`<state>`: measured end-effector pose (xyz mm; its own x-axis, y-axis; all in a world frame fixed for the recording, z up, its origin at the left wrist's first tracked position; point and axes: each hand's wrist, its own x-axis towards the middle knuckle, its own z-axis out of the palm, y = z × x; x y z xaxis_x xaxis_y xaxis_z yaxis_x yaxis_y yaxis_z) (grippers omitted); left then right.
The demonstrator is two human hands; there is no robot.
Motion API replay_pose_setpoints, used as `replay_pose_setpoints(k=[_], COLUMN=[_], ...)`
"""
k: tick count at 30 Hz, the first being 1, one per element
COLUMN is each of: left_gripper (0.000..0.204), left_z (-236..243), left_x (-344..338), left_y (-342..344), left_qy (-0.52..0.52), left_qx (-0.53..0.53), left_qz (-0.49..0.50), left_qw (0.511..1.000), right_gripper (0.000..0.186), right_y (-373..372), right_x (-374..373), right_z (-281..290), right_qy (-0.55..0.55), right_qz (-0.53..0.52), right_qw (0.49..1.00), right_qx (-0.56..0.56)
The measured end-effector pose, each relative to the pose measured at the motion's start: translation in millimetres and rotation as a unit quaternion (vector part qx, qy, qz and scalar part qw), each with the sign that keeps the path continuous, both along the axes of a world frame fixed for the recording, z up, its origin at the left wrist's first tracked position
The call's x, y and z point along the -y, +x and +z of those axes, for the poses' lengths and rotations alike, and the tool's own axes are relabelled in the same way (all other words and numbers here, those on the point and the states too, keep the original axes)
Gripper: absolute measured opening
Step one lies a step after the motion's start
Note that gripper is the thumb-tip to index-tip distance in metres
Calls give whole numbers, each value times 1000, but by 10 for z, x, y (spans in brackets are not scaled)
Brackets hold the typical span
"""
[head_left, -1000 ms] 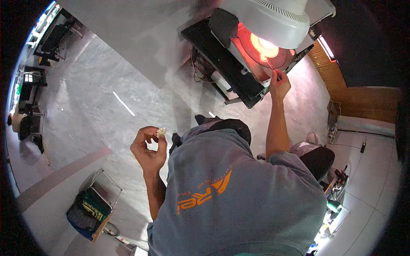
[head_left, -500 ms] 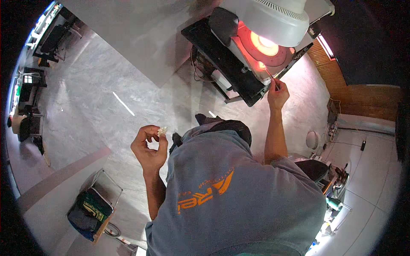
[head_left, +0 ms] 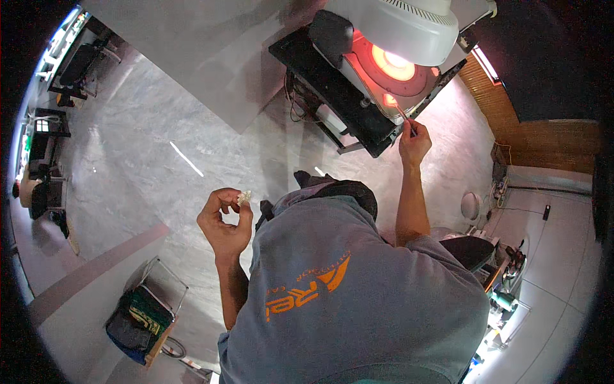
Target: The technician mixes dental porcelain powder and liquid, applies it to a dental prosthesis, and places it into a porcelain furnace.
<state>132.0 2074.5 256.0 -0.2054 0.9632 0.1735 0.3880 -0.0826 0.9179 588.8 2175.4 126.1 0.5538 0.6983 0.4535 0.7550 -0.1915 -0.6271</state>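
Note:
My right hand is closed around a thin rod-like tool. Its far tip lies in a bright orange-red glow at the near edge of a pale machine. Beneath the machine's rounded white hood, a ring glows yellow-white inside a red disc. Held out on the left, my left hand pinches a small, crumpled whitish piece between thumb and finger. What this piece is, I cannot tell.
The machine rests on a black-topped stand with cables hanging below. A chair with dark cloth on it stands at the lower left. Grey floor stretches between. Tools and a green item lie at the right.
The picture has shifted slightly. Both hands keep nearly the same place and grip, and the rod's tip stays at the glow.

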Motion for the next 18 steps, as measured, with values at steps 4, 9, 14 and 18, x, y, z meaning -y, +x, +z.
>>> replay_pose_setpoints(k=[4, 9, 14, 18], left_gripper=[15, 15, 14, 12], left_z=[3, -35, -12, -32], left_x=[-2, -9, -19, -16], left_y=[-8, -33, -28, -38], left_qy=[-1, 1, -5, -4], left_qx=[-2, -1, -1, 1], left_qz=[1, -5, -4, -10], left_qw=[1000, 1000, 1000, 1000], right_gripper=[20, 17, 19, 21], right_y=[-38, -41, -1, 5], right_x=[-4, -3, 3, -2], right_z=[31, 9, -52, -63], right_qy=[4, 11, 14, 9], right_qz=[1, 9, 10, 5], right_qw=[1000, 1000, 1000, 1000], right_qx=[9, 2, 2, -9])
